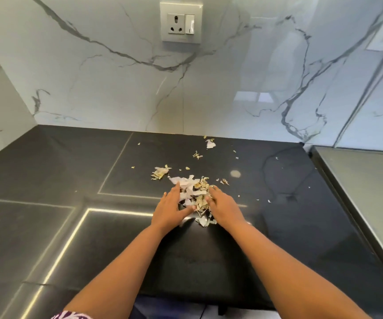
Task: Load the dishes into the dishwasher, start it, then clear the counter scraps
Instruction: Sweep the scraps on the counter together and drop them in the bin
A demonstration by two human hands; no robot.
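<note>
A heap of pale peel and paper scraps point(195, 194) lies on the black counter point(59, 171). My left hand point(169, 207) rests flat against the heap's left side, fingers straight. My right hand point(222, 206) presses in from the right with its fingers partly buried in the scraps. Both hands flank the pile. A smaller clump of scraps point(159, 172) sits just beyond to the left. Loose bits of scrap point(210, 143) lie farther back by the wall.
A white marble backsplash point(117, 84) rises behind the counter, with a wall socket point(181, 23) high in the middle. A grey steel surface point(365, 180) runs along the right side. Tiny crumbs point(269, 201) dot the counter to the right of my hands.
</note>
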